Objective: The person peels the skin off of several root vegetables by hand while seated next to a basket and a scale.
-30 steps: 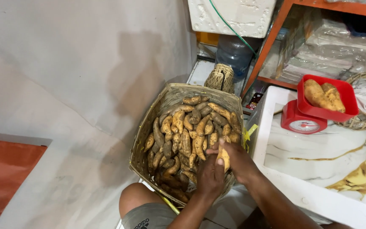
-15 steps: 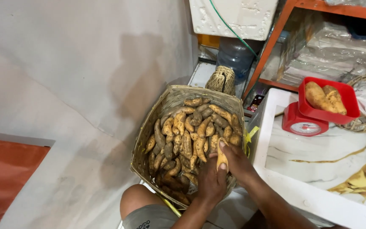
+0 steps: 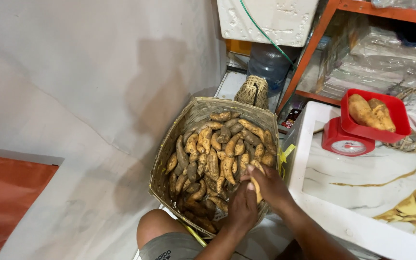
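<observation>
Both hands meet over the near right corner of a woven basket (image 3: 169, 144) packed with sweet potatoes (image 3: 213, 159). Right hand (image 3: 270, 185) is wrapped around one pale sweet potato (image 3: 257, 185), thumb and fingers curled on it, holding it upright just above the heap. Left hand (image 3: 241, 207) sits directly beside it, fingers bent and pressed to the same tuber from the near side (how firmly it grips cannot be told from this angle). The basket stands on the floor between a pale wall and a white marbled worktop (image 3: 381, 192), with the person's bare knee (image 3: 152, 226) below it. On that worktop, well apart from the hands, a red kitchen scale (image 3: 345, 142) carries a red tray (image 3: 396, 132) with two more sweet potatoes in it. Behind the basket are a small wicker piece (image 3: 252, 91) and a large water bottle (image 3: 268, 62), next to an orange shelf frame (image 3: 309, 48).
</observation>
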